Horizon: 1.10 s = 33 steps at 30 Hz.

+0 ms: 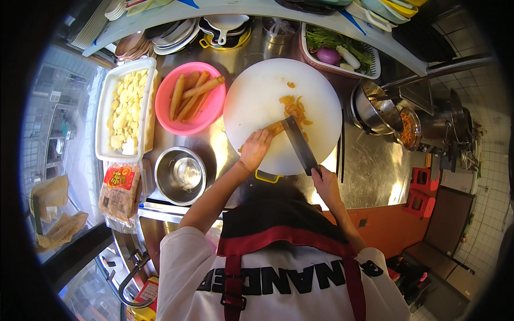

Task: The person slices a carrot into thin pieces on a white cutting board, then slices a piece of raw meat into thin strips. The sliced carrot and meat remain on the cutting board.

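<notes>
My left hand (256, 149) presses a long tan vegetable (275, 128), probably a pickled root, onto a round white cutting board (257, 92). In my right hand (328, 186) is the handle of a cleaver (301, 146), its dark blade standing across the vegetable's right end. Cut slices (295, 107) lie in a loose pile beyond the blade, and a few more are partly hidden behind it. To the left, a pink basin (164, 116) holds several whole pieces (192, 96) of the same vegetable. Another tan bit shows beside my left wrist.
A white tub (103, 120) of peeled, cut potatoes stands at far left, above a bagged frozen meat pack (119, 196). Nearer is a steel bowl (160, 176). A vegetable basket (375, 66) sits back right under a shelf (257, 7); steel pots (371, 116) stand at right.
</notes>
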Available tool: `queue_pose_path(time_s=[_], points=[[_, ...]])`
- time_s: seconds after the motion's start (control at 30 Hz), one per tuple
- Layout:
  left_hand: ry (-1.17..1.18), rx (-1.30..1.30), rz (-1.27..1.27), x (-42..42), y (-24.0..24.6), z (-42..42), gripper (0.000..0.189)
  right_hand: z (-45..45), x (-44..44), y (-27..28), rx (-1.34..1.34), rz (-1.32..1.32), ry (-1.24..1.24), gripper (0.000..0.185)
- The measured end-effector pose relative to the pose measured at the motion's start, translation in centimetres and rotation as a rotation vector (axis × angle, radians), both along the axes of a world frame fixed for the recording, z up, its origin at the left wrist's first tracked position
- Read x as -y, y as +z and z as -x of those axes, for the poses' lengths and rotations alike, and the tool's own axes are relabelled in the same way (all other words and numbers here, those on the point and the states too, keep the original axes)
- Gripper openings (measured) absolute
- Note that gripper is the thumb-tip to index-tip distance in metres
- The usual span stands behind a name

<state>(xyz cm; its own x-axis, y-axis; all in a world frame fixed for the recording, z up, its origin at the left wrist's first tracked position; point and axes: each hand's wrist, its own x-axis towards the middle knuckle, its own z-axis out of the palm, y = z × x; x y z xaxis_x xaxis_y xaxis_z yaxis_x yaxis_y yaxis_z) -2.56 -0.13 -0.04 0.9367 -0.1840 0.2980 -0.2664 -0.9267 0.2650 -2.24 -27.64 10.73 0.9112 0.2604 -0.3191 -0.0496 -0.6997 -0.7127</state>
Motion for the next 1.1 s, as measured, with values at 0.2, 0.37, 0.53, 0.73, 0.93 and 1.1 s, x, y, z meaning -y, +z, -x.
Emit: queue_pose_path(time_s=[0.2, 0.37, 0.53, 0.73, 0.93, 1.1], points=[[0.153, 0.029, 0.131, -0.2, 0.2, -1.1, 0.053, -0.4, -0.2, 0.1, 0.031, -0.002, 0.006, 0.023], [0.127, 0.007, 0.234, -1.0, 0.8, -1.0, 0.059, -0.8, -0.5, 1.1, -0.012, 0.015, -0.021, 0.023], [0.197, -0.031, 0.281, -1.1, 0.7, -0.8, 0.059, -0.7, -1.5, 1.5, -0.043, -0.001, 0.025, 0.024], [0.274, -0.070, 0.325, -0.6, 0.6, -0.5, 0.061, 0.1, -1.8, 1.4, 0.007, 0.068, 0.113, 0.026], [0.314, -0.086, 0.331, 0.2, 0.8, 0.0, 0.067, 0.2, -1.1, 2.4, -0.012, 0.105, 0.097, 0.023], [0.389, -0.147, 0.398, 1.3, 1.0, 0.5, 0.070, 0.5, -1.8, 2.6, -0.039, -0.004, 0.080, 0.022]])
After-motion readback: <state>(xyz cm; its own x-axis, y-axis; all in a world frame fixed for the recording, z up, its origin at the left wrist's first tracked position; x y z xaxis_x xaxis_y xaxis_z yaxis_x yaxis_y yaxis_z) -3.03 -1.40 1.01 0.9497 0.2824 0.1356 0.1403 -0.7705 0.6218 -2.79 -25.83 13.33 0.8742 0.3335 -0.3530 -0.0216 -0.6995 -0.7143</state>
